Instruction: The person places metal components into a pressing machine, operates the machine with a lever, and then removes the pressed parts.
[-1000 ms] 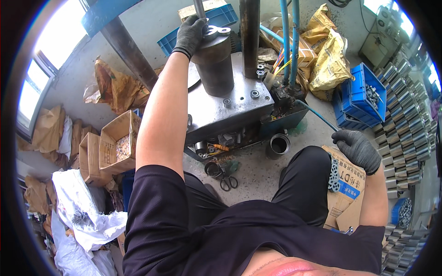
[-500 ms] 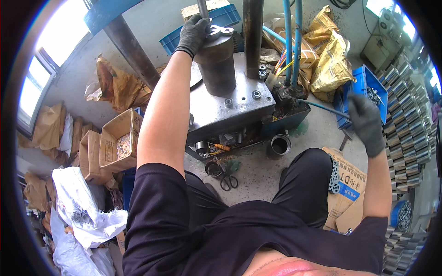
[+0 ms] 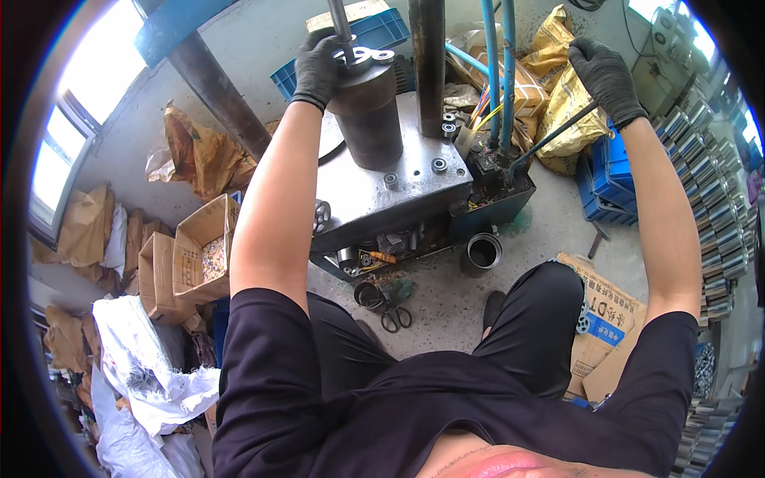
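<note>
My left hand [image 3: 316, 70], in a dark glove, is closed at an upright metal rod [image 3: 341, 30], its fingertips partly hidden behind the rod. The rod's lower end meets a shiny metal part with round rings [image 3: 371, 56]. That part lies on top of a dark steel cylinder [image 3: 365, 115], which stands on a thick steel block [image 3: 374, 179]. On the right, my gloved right hand [image 3: 607, 80] is raised and closed around the end of a long lever [image 3: 554, 134]. The lever slopes down to a pump unit [image 3: 494, 171] beside the block.
Small bearings [image 3: 439, 165] sit on the block. A steel column [image 3: 431, 72] and blue pipes [image 3: 508, 80] rise behind. On the floor are a hollow cylinder [image 3: 482, 253], scissors [image 3: 396, 319] and a hammer [image 3: 598, 239]. Blue crates [image 3: 606, 187] and stacked metal tubes [image 3: 709, 207] stand right.
My right hand has risen and moved away from me, swinging the lever upward. My left hand stays by the rod, shifted slightly left, and more of the rod's lower end shows.
</note>
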The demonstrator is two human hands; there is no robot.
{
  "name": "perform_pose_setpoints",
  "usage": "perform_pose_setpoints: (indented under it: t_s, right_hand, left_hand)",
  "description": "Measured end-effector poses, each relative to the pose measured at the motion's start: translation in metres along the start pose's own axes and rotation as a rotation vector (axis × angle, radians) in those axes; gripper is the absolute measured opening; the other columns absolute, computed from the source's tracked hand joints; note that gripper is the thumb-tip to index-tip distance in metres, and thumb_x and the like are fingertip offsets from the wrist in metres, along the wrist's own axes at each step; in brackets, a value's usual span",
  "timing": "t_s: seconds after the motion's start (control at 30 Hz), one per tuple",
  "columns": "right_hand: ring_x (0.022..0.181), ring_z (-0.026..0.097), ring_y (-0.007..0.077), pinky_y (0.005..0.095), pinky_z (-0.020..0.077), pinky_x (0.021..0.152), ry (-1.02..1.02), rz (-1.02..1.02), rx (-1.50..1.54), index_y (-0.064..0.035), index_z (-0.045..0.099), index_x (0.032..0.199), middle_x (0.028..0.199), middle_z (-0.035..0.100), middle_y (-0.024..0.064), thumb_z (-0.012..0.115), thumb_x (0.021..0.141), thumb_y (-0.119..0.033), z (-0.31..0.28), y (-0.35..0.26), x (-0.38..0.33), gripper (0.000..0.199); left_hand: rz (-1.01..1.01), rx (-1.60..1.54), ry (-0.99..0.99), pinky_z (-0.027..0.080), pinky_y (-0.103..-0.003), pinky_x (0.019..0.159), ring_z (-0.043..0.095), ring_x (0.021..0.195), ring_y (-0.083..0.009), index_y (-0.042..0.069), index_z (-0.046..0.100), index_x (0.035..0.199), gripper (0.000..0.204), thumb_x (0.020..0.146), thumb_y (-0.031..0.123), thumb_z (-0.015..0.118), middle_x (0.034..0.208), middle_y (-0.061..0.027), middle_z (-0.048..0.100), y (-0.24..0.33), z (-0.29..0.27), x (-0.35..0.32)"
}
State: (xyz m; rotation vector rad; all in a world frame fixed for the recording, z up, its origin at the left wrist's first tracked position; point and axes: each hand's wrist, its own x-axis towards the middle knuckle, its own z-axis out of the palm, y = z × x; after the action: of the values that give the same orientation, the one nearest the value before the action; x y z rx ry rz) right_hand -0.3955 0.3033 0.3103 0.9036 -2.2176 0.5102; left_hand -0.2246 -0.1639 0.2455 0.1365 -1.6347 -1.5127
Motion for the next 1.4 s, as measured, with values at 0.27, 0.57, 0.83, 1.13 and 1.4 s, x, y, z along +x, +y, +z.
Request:
perform_pose_setpoints:
  t_s: [0.27, 0.57, 0.83, 1.13, 1.4]
  right_hand:
    - [0.100, 0.071, 0.0402, 0.0452, 0.0551, 0.090, -0.081, 0.072, -0.046, -0.0110, 0.072, 0.120, 0.106, 0.074, 0.0201, 0.061, 0.103, -0.035, -0.003, -0.013, 0.002, 0.031]
    - [0.098, 0.071, 0.0400, 0.0458, 0.0549, 0.089, -0.099, 0.034, -0.098, -0.0104, 0.072, 0.117, 0.103, 0.073, 0.0214, 0.063, 0.098, -0.030, 0.002, -0.012, -0.004, 0.029]
    - [0.104, 0.069, 0.0412, 0.0469, 0.0540, 0.093, -0.122, 0.013, -0.074, -0.0082, 0.071, 0.118, 0.110, 0.073, 0.0223, 0.061, 0.100, -0.032, -0.001, 0.010, -0.003, 0.031]
    - [0.097, 0.071, 0.0386, 0.0478, 0.0563, 0.089, -0.132, 0.073, -0.086, -0.0095, 0.072, 0.109, 0.102, 0.075, 0.0187, 0.062, 0.098, -0.032, -0.026, -0.015, -0.036, 0.027]
    - [0.088, 0.069, 0.0366, 0.0443, 0.0561, 0.081, -0.219, -0.208, 0.044, -0.0069, 0.070, 0.107, 0.094, 0.070, 0.0185, 0.067, 0.094, -0.018, -0.079, -0.046, -0.174, 0.017]
  left_hand:
    - [0.163, 0.126, 0.254, 0.056, -0.035, 0.084, 0.072, 0.093, -0.0226, 0.000, 0.072, 0.121, 0.030, 0.093, 0.011, 0.065, 0.100, -0.0127, 0.077, -0.011, -0.013, 0.011]
    - [0.444, 0.189, 0.358, 0.055, -0.034, 0.086, 0.069, 0.088, -0.0207, 0.002, 0.069, 0.114, 0.021, 0.095, 0.006, 0.062, 0.097, -0.0107, 0.073, 0.006, 0.002, -0.054]
    - [0.218, 0.812, -0.072, 0.049, -0.044, 0.107, 0.061, 0.122, -0.0362, 0.013, 0.066, 0.123, 0.038, 0.087, 0.012, 0.076, 0.127, -0.0161, 0.065, -0.059, 0.000, -0.246]
    - [0.182, 1.104, -0.210, 0.048, -0.051, 0.105, 0.062, 0.119, -0.0378, 0.015, 0.070, 0.121, 0.041, 0.082, 0.019, 0.080, 0.119, -0.0128, 0.070, -0.089, -0.012, -0.301]
    - [0.006, 1.115, -0.199, 0.050, -0.049, 0.099, 0.065, 0.109, -0.0368, 0.013, 0.074, 0.101, 0.023, 0.082, 0.024, 0.082, 0.112, -0.0106, 0.073, -0.082, -0.012, -0.298]
